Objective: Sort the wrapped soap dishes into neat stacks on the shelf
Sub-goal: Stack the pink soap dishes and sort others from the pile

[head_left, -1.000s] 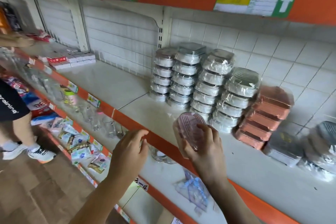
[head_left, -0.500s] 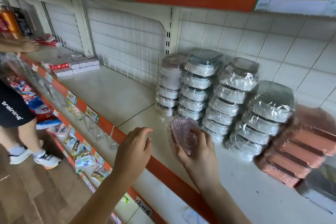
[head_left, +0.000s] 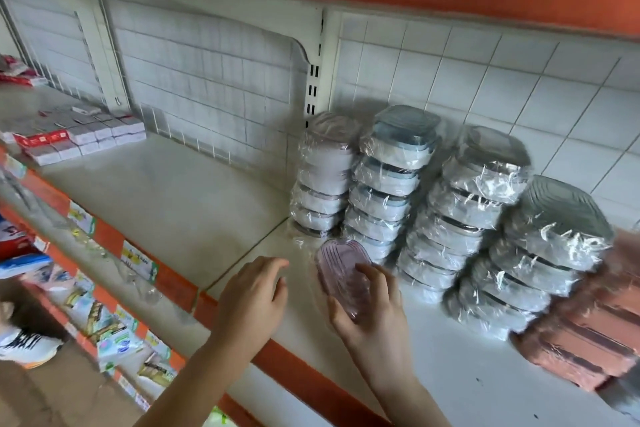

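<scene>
Gripping the pink soap dish (head_left: 343,279) upright, the right hand (head_left: 372,315) sits just before the leftmost stack (head_left: 323,180), left hand (head_left: 252,295) loosely spread alongside.

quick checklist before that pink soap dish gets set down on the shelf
1. Grip: right hand holds the pink soap dish, fingers curled round it: ok.
2. Left hand free to help, open, holding nothing: ok.
3. Bare shelf left of the stacks for a new pile: ok.
4. Leftmost stack has a pinkish top, maybe matching: cannot tell.
5. Grey stacks upright, not toppling: ok.
6. Wrap on the dish intact: cannot tell.
</scene>
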